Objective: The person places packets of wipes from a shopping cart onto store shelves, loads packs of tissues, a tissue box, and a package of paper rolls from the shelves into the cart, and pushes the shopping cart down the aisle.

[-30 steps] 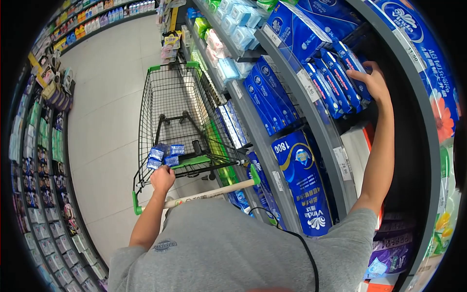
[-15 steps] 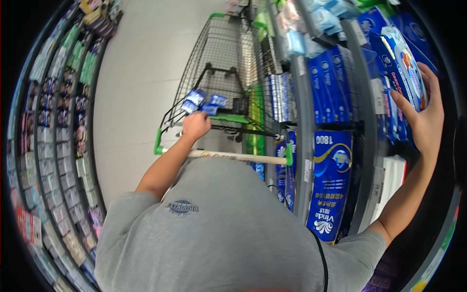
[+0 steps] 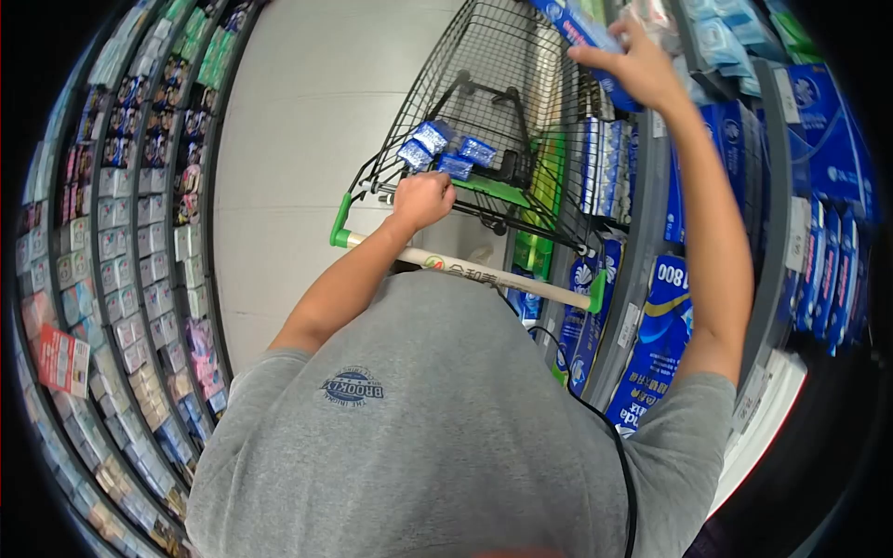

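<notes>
My right hand point(image 3: 642, 70) is closed on a blue pack point(image 3: 586, 51) and holds it above the right side of the shopping cart point(image 3: 484, 84), near the shelf. My left hand point(image 3: 425, 199) is closed at the near end of the cart, in front of the handle bar point(image 3: 474, 272). Several small blue packets point(image 3: 455, 166) lie just beyond its fingers, over the cart's near end. Whether my left hand grips one of them cannot be made out.
Shelves with small packaged goods point(image 3: 121, 251) curve along the left. On the right shelf point(image 3: 777, 195) stand blue packs point(image 3: 828, 270), a large blue package point(image 3: 656, 344) and light blue packs point(image 3: 721, 46). Pale floor tiles point(image 3: 279, 139) run between.
My right hand has taken a blue pack from the right shelf and brought it left over the cart. The view has turned rightward. My left hand stays by the small packets.
</notes>
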Demonstrator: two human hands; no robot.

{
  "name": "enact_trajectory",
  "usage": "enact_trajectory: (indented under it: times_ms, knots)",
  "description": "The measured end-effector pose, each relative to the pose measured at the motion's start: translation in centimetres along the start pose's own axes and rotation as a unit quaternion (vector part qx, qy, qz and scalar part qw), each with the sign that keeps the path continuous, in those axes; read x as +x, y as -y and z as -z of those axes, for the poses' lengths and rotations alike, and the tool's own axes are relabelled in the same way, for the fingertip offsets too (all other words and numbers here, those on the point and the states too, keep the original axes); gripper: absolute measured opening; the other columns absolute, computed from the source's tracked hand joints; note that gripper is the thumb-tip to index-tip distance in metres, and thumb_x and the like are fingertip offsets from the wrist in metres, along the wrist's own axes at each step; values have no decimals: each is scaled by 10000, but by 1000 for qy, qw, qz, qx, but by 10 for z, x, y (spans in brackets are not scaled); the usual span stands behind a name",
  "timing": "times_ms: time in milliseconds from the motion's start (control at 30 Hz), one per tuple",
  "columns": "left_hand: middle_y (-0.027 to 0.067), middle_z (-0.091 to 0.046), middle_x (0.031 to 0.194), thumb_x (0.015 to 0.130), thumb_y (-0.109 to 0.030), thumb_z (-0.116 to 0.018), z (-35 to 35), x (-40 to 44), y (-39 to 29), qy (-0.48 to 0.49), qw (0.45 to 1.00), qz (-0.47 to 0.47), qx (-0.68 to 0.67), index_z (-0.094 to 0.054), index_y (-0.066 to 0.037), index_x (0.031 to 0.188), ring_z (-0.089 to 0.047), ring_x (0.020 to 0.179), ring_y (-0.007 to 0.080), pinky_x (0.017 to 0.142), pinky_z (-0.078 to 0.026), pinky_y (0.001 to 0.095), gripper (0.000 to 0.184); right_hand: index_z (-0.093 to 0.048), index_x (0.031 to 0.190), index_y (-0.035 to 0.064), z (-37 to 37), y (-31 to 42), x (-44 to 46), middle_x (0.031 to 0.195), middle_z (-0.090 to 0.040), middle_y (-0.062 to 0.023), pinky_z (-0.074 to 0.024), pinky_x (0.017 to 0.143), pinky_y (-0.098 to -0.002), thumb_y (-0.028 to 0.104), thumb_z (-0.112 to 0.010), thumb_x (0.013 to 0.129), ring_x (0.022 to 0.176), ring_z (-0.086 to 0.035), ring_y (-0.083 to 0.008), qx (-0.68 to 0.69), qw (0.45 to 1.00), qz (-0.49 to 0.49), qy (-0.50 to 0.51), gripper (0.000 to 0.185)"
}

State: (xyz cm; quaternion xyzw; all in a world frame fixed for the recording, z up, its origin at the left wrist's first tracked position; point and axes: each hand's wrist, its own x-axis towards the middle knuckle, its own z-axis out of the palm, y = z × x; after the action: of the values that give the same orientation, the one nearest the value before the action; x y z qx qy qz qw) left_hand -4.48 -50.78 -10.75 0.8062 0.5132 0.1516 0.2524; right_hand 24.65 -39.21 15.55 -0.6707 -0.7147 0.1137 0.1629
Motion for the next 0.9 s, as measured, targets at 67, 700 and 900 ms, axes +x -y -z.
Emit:
enact_trajectory:
  times_ms: [67, 700, 900]
  knots:
    - [82, -685, 816, 816, -240, -582, -1, -6, 1, -9, 1000, 3, 7, -675, -92, 801, -654, 755, 283, 655, -513, 421, 175, -599, 1090, -74, -74, -48, 10, 996, -663, -211, -518, 742, -344, 577, -789, 602, 875, -661, -280, 65, 992, -104, 35, 836]
    - [41, -533, 616, 684, -110, -633, -1, -23, -15, -60, 998, -5, 34, -583, -108, 676, -561, 545, 240, 510, -453, 360, 50, -525, 1244, 8, -482, -153, 11, 1223, -565, -241, -432, 992, -459, 444, -808, 633, 1133, -559, -397, -71, 957, -213, 182, 802]
    - [37, -549, 633, 694, -110, -641, -1, -27, -17, -53, 998, -9, 42, -591, -107, 683, -567, 562, 233, 535, -454, 349, 51, -563, 1232, 62, -467, -118, 33, 1267, -511, -214, -347, 1053, -475, 339, -777, 712, 1234, -442, -359, -163, 963, -156, 150, 628]
